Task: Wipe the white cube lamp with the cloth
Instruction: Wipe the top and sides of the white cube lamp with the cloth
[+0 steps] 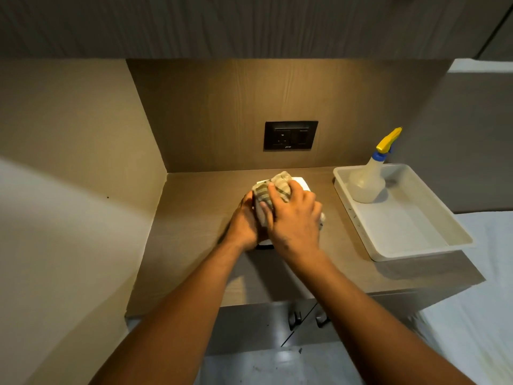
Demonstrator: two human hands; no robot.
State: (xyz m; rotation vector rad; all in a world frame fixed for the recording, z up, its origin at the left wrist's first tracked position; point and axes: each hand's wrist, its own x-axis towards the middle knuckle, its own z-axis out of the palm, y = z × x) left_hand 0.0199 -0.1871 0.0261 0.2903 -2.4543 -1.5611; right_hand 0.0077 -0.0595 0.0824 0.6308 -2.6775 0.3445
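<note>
**Two hands, one cloth, one lamp**

One white cube lamp [301, 182] is seen on the counter [194, 218], below the one black socket plate [290, 135] and mostly covered. One striped cloth [273, 190] is draped over the lamp. The cloth is gripped by the right hand [294, 215], pressed on top of the lamp. The lamp's left side is clasped by the left hand [244, 220]. Right of the lamp, one tray [416, 245] is set, with one spray bottle [369, 179] standing in it.
</note>
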